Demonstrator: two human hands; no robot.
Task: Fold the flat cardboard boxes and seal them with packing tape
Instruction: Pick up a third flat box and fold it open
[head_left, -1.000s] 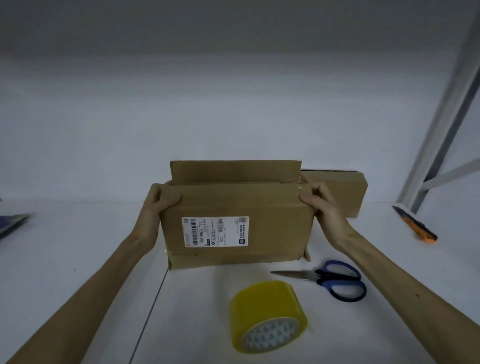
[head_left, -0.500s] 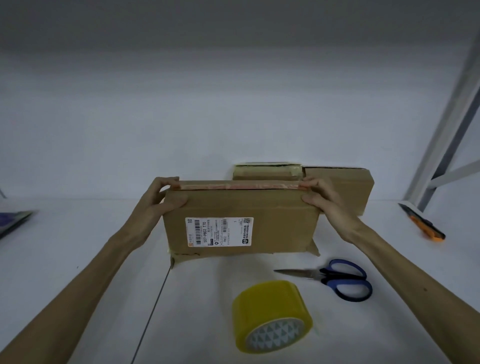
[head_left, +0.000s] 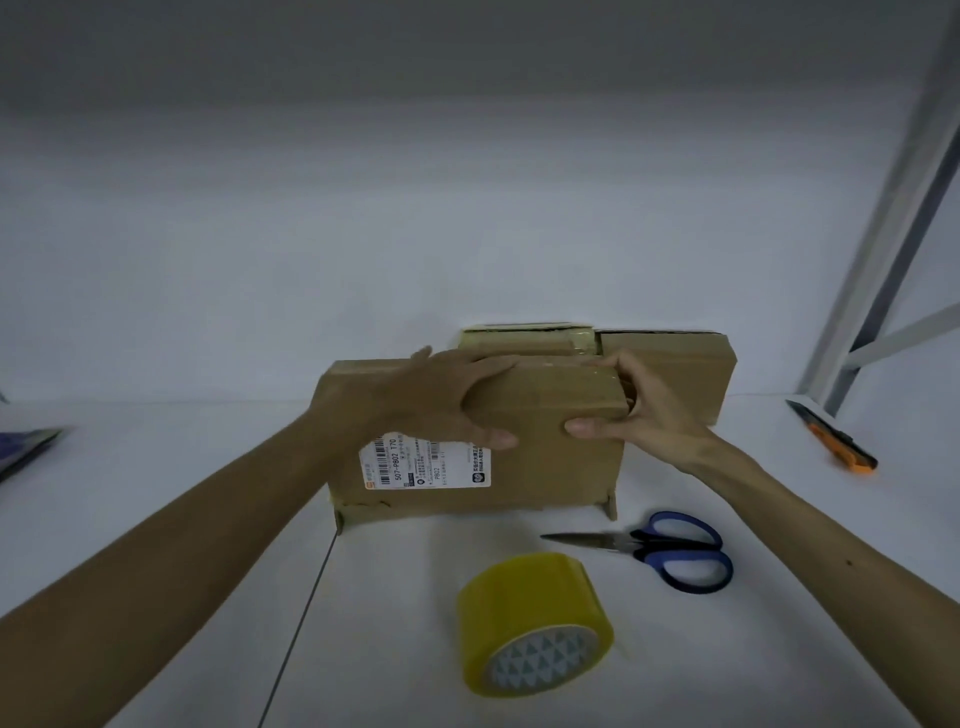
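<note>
The flap that stood up a second ago is folded down, and my left hand has slid from the corner to mid-top, so the box is closed and, I'd say, ready for taping. Both hands clamp it: left over the top edge, right hand round its right end. The tape sits just in front, untouched.

Tape roll before the box — scissors right, other boxes apparently behind.

Left hand and right hand grip cardboard box upright on table; tape roll, scissors near.
</note>
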